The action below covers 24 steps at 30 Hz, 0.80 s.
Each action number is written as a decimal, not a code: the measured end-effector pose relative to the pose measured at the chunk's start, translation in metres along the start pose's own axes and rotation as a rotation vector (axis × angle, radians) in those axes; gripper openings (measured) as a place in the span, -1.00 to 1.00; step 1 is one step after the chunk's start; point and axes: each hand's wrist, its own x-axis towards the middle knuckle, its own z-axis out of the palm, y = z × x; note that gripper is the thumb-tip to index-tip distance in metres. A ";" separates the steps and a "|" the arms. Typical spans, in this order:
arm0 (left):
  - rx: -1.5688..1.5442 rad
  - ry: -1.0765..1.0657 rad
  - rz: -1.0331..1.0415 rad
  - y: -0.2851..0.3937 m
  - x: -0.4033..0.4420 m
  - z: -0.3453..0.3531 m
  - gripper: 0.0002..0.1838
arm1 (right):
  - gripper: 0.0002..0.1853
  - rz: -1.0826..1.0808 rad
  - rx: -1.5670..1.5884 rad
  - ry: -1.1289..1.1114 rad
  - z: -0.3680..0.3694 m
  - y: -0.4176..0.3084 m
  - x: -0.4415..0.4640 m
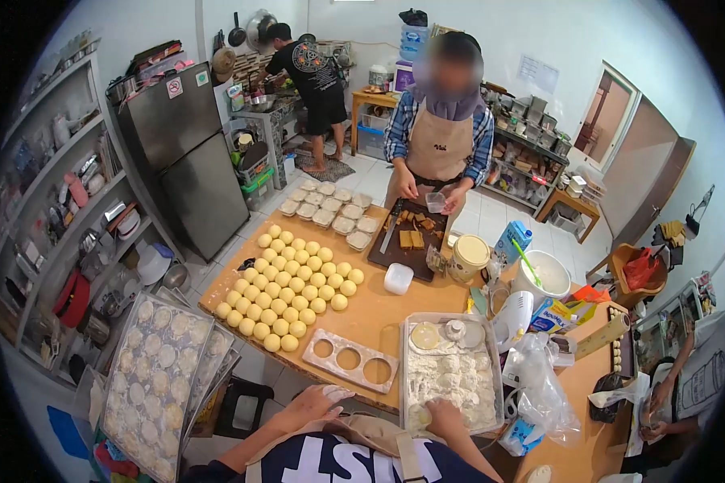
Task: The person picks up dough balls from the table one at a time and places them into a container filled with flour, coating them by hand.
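Observation:
My left hand (pixel 314 402) is over the near table edge, just below a wooden board with three round holes (pixel 350 360). Its fingers are stretched out, dusted with flour, and hold nothing. Down in the near part of a rectangular tray of flour (pixel 407 342), my right hand (pixel 445 416) has its fingers curled at a flattened yellow piece of dough (pixel 419 418); its fingertips are partly hidden. Floury dough pieces (pixel 451 372) lie in that tray, with round cutters (pixel 454 330) at its far end. Many smooth yellow dough balls (pixel 282 282) stand in rows to the left.
Across the table a person (pixel 439 137) holds a clear cup above a dark board (pixel 391 253) with brown slices and a knife. Filled plastic cups (pixel 330 211) stand at the far left. A white bucket (pixel 541 274), hand mixer (pixel 514 318) and plastic bag (pixel 540 386) crowd the right. Floury trays (pixel 157 378) lean at left.

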 end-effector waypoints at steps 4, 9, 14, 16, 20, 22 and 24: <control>-0.002 0.011 -0.006 0.009 0.002 -0.007 -0.56 | -0.52 0.068 -0.002 0.064 0.018 -0.005 0.000; -0.003 0.010 -0.067 0.010 -0.012 -0.003 -0.56 | -0.52 0.071 0.080 0.020 0.038 0.005 -0.001; 0.004 0.038 -0.146 0.005 -0.035 0.005 -0.56 | -0.47 0.144 0.090 -0.116 0.024 0.015 -0.002; 0.002 0.059 -0.193 0.010 -0.043 0.001 -0.56 | -0.49 0.152 0.076 -0.177 -0.010 -0.003 -0.013; 0.022 0.117 -0.295 0.020 -0.063 -0.005 -0.57 | -0.55 -0.062 -0.049 -0.128 0.033 0.030 0.003; 0.015 0.144 -0.343 0.030 -0.073 -0.011 -0.57 | -0.57 -0.080 -0.114 -0.249 0.022 0.031 0.006; -0.027 0.179 -0.376 0.032 -0.085 -0.010 -0.58 | -0.54 -0.161 -0.186 -0.315 0.034 0.050 0.018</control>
